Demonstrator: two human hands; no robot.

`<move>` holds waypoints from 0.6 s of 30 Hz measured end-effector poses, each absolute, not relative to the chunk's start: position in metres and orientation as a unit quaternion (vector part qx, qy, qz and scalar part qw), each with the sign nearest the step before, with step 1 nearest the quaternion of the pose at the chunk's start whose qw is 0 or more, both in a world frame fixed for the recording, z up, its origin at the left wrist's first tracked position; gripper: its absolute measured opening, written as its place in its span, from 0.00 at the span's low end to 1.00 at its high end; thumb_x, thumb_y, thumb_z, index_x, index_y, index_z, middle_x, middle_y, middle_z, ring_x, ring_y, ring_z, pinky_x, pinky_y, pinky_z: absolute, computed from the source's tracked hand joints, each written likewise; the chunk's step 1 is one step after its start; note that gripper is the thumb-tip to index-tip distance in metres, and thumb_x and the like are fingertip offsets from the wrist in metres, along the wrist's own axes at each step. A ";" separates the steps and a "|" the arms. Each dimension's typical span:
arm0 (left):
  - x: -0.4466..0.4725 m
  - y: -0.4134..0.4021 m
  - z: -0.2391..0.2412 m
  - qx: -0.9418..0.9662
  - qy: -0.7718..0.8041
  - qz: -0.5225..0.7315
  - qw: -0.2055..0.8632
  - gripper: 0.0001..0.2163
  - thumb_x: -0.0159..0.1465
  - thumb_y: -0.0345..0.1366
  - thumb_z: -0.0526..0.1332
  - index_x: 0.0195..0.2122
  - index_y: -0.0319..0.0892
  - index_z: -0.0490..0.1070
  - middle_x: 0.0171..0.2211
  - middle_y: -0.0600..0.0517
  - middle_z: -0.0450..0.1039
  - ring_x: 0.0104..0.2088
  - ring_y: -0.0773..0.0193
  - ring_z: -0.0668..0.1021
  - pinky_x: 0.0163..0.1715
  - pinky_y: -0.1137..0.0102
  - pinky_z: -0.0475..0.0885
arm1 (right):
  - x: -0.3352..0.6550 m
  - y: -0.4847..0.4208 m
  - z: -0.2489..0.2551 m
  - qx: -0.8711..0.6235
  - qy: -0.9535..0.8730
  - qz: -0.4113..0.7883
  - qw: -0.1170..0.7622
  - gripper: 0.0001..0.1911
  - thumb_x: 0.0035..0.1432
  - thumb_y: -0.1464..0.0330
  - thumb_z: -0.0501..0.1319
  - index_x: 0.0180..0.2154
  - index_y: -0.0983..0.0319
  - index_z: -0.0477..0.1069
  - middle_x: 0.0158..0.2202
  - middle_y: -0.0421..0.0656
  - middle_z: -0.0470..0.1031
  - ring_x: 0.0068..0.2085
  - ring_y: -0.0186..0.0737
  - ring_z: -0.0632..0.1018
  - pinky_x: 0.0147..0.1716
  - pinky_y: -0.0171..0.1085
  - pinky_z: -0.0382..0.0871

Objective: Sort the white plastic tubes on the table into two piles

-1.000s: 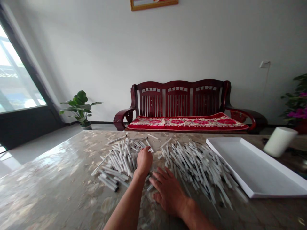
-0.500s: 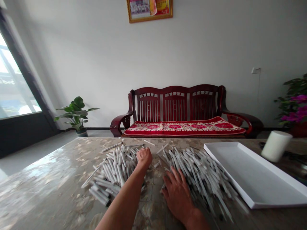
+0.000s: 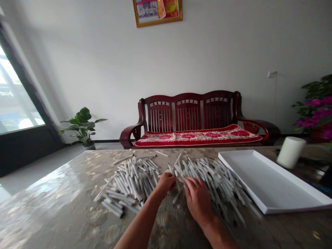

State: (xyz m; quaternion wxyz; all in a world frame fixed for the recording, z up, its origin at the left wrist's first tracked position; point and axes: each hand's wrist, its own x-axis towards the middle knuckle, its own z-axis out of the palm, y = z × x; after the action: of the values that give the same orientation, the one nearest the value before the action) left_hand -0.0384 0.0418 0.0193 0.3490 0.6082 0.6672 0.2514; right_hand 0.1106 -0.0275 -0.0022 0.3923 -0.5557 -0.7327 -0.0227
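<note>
My left hand point(image 3: 166, 183) is closed, fingers curled, in the gap between two heaps of slim whitish pens. A pale pen end point(image 3: 170, 168) shows just past its fingers. Close to it on the right, my right hand point(image 3: 197, 197) has its fingers drawn together, its tips at a short white piece between the hands; what it grips is partly hidden. The left heap of pens point(image 3: 133, 181) holds thicker, capped-looking ones with some dark ends. In the right heap point(image 3: 215, 176) long, thin pens lie mostly slanting. A loose pen point(image 3: 177, 195) rests below the hands.
A shallow white tray point(image 3: 272, 183) lies right of the right heap, with a white cylinder point(image 3: 291, 152) behind it. The patterned tabletop point(image 3: 64, 193) stretches left. Beyond the table stand a dark red wooden bench point(image 3: 188, 110) and a potted plant point(image 3: 83, 126).
My left hand has come back from the left heap towards me and to the right. My right hand has moved slightly forward, its spread fingers now drawn together near the left hand.
</note>
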 end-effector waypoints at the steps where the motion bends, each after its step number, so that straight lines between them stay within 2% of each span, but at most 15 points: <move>1: -0.038 0.034 0.018 0.599 0.650 0.274 0.379 0.10 0.62 0.41 0.59 0.32 0.39 0.74 0.26 0.49 0.76 0.30 0.62 0.79 0.28 0.72 0.70 | 0.112 -0.028 0.001 -0.560 -0.729 -0.026 0.392 0.16 0.66 0.71 0.51 0.49 0.60 0.74 0.46 0.47 0.78 0.48 0.45 0.75 0.51 0.43 0.65; 2: -0.038 0.026 0.016 0.581 0.623 0.311 0.422 0.12 0.63 0.45 0.59 0.33 0.40 0.73 0.26 0.52 0.75 0.27 0.66 0.78 0.27 0.75 0.69 | 0.112 -0.029 0.004 -0.565 -0.728 -0.026 0.387 0.16 0.66 0.70 0.51 0.50 0.60 0.74 0.46 0.47 0.78 0.47 0.45 0.75 0.50 0.43 0.65; 4: -0.039 0.013 0.013 0.441 0.492 0.446 0.603 0.15 0.54 0.46 0.69 0.31 0.40 0.72 0.24 0.55 0.72 0.25 0.70 0.75 0.25 0.77 0.68 | 0.113 -0.031 0.010 -0.575 -0.731 -0.015 0.367 0.16 0.67 0.67 0.51 0.49 0.60 0.74 0.44 0.47 0.79 0.45 0.45 0.76 0.47 0.40 0.65; 6: -0.039 0.004 0.009 0.355 0.422 0.492 0.674 0.17 0.48 0.44 0.74 0.30 0.39 0.71 0.23 0.57 0.70 0.23 0.73 0.73 0.23 0.79 0.67 | 0.112 -0.034 0.015 -0.587 -0.737 0.007 0.336 0.15 0.68 0.66 0.51 0.45 0.59 0.76 0.39 0.45 0.80 0.42 0.43 0.78 0.42 0.37 0.65; 9: -0.037 -0.003 0.006 0.333 0.391 0.512 0.688 0.18 0.47 0.44 0.76 0.29 0.39 0.71 0.22 0.57 0.69 0.22 0.75 0.71 0.23 0.80 0.66 | 0.110 -0.037 0.019 -0.587 -0.749 0.035 0.305 0.15 0.69 0.65 0.51 0.38 0.57 0.76 0.34 0.43 0.80 0.38 0.40 0.79 0.36 0.33 0.63; 11: -0.035 -0.004 0.005 0.343 0.377 0.527 0.680 0.18 0.47 0.45 0.75 0.29 0.39 0.72 0.22 0.58 0.68 0.22 0.75 0.71 0.24 0.80 0.66 | 0.109 -0.037 0.018 -0.577 -0.756 0.050 0.304 0.14 0.69 0.65 0.51 0.38 0.57 0.75 0.34 0.42 0.81 0.38 0.38 0.79 0.34 0.32 0.62; 16: -0.031 -0.006 0.007 0.371 0.351 0.551 0.660 0.21 0.49 0.51 0.72 0.35 0.40 0.73 0.31 0.53 0.75 0.24 0.74 0.71 0.20 0.78 0.62 | 0.109 -0.032 0.013 -0.590 -0.743 0.116 0.294 0.15 0.69 0.67 0.50 0.35 0.58 0.74 0.30 0.41 0.80 0.32 0.37 0.80 0.28 0.31 0.58; 18: -0.030 -0.005 0.007 0.372 0.345 0.565 0.650 0.22 0.50 0.53 0.71 0.35 0.40 0.73 0.32 0.52 0.76 0.23 0.74 0.70 0.20 0.78 0.61 | 0.109 -0.031 0.010 -0.583 -0.742 0.142 0.298 0.18 0.70 0.66 0.48 0.33 0.59 0.73 0.28 0.40 0.79 0.30 0.36 0.79 0.27 0.31 0.58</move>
State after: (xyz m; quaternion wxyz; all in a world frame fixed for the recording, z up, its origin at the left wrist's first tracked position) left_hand -0.0295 -0.0053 0.0074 0.6502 0.3725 0.3451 0.5651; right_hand 0.1092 -0.0306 0.0102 0.2978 -0.5833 -0.7422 0.1421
